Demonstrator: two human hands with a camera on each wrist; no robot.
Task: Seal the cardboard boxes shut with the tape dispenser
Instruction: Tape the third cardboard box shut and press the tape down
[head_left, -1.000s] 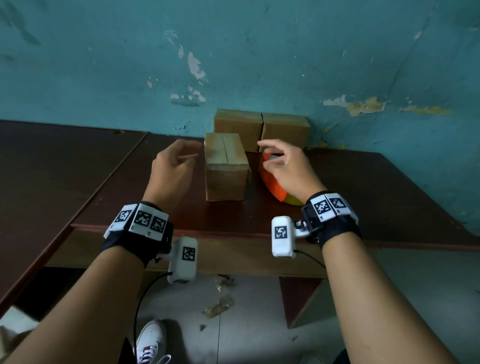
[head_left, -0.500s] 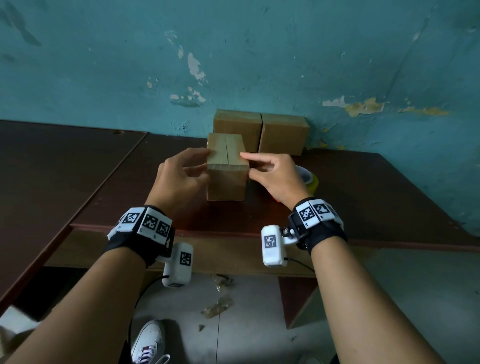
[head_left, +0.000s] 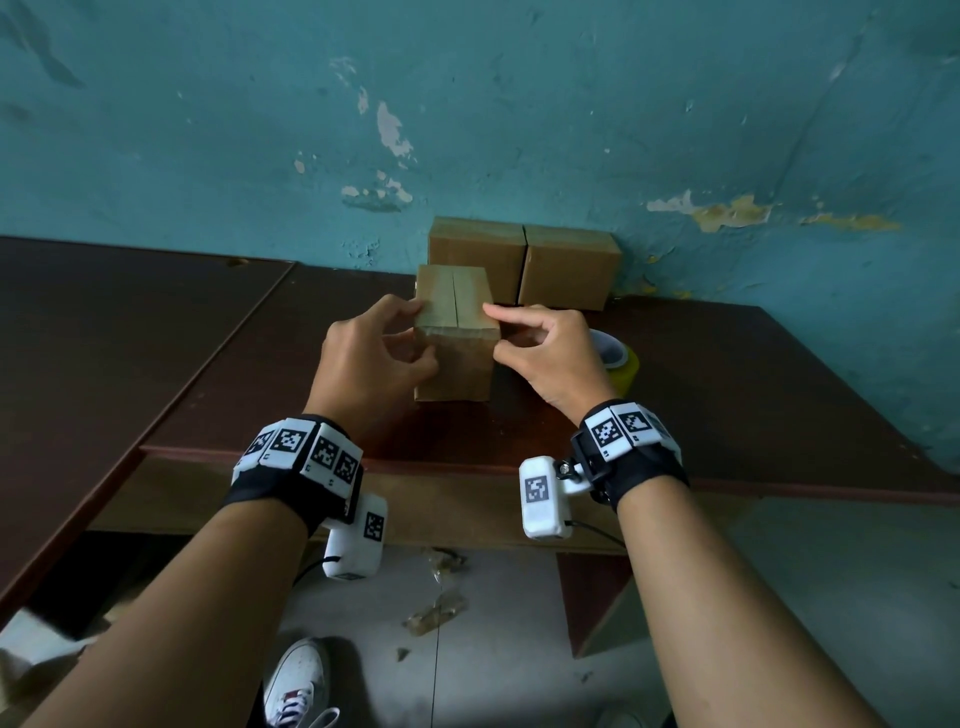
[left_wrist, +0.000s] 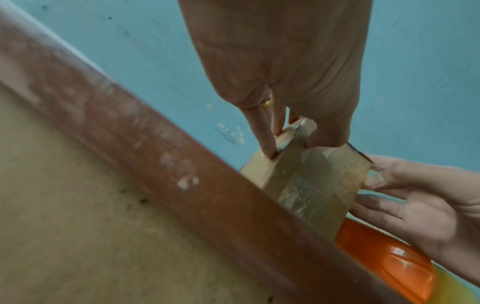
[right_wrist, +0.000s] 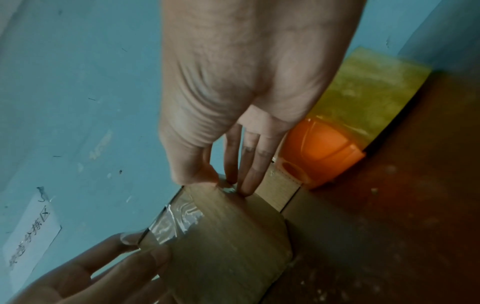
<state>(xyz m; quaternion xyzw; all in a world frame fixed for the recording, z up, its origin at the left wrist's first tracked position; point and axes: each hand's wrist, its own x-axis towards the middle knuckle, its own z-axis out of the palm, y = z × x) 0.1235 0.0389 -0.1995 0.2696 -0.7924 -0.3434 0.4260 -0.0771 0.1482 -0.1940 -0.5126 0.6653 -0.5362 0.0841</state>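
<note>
Hands first: your left hand (head_left: 371, 358) grips the near cardboard box (head_left: 454, 332) from its 9 o'clock side, thumb on the front face and fingers over the top edge. Your right hand (head_left: 550, 353) pinches the same box from 3 o'clock. The box stands on the counter (head_left: 727, 395), its top seam showing. The tape dispenser (head_left: 621, 364), orange with yellowish tape, lies just beside the box at 3 o'clock, behind your right hand. Two more boxes (head_left: 566, 270) sit at 12 o'clock against the wall (head_left: 519, 104).
</note>
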